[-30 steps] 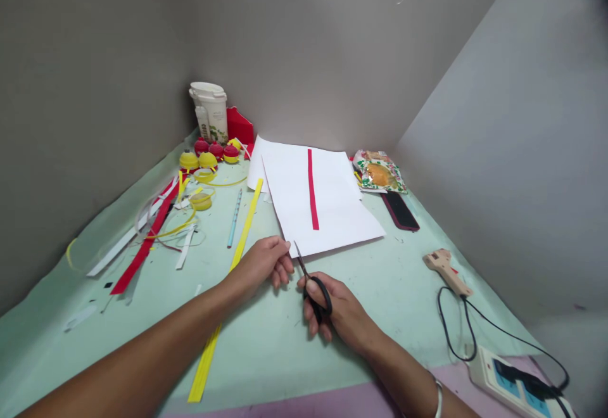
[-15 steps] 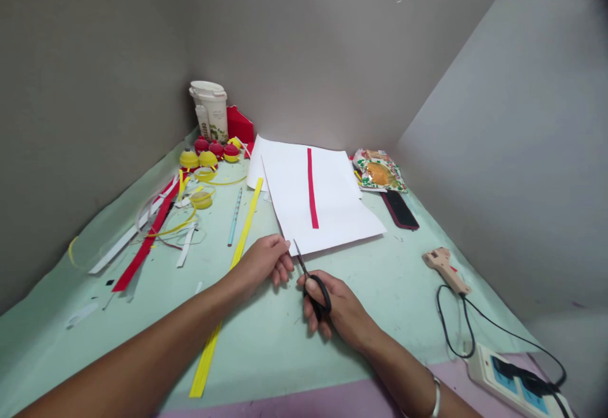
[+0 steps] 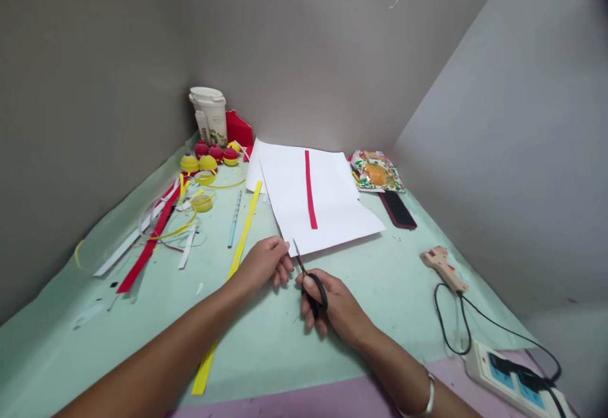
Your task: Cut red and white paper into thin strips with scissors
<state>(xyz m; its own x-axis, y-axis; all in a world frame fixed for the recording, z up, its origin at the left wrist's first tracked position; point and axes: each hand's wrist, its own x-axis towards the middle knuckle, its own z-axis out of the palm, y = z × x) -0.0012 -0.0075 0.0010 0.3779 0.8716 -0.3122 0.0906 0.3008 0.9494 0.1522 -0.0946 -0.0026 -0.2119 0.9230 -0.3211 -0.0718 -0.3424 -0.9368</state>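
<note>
My right hand [image 3: 330, 304] grips a pair of black-handled scissors [image 3: 319, 290], its fingers around the loops. The blades point away from me and meet the near edge of a white paper sheet [image 3: 285, 196]. With thumb and fingers closed, my left hand [image 3: 268, 261] pinches the sheet's near-left corner, just left of the blades. A narrow red strip [image 3: 310, 190] lies lengthwise on the sheet. Under my left forearm runs a long yellow strip [image 3: 244, 231], and a light blue patterned pencil [image 3: 234, 220] rests left of it.
Red and white strips [image 3: 152, 240] with scraps lie at left. Yellow and red round pieces [image 3: 208, 162] sit before a white cup [image 3: 211, 117]. A food packet [image 3: 377, 171], phone [image 3: 398, 209], glue gun [image 3: 445, 268] and power strip [image 3: 503, 373] line the right side.
The view has shifted slightly. My hands, the scissors and the paper stay in nearly the same positions relative to each other.
</note>
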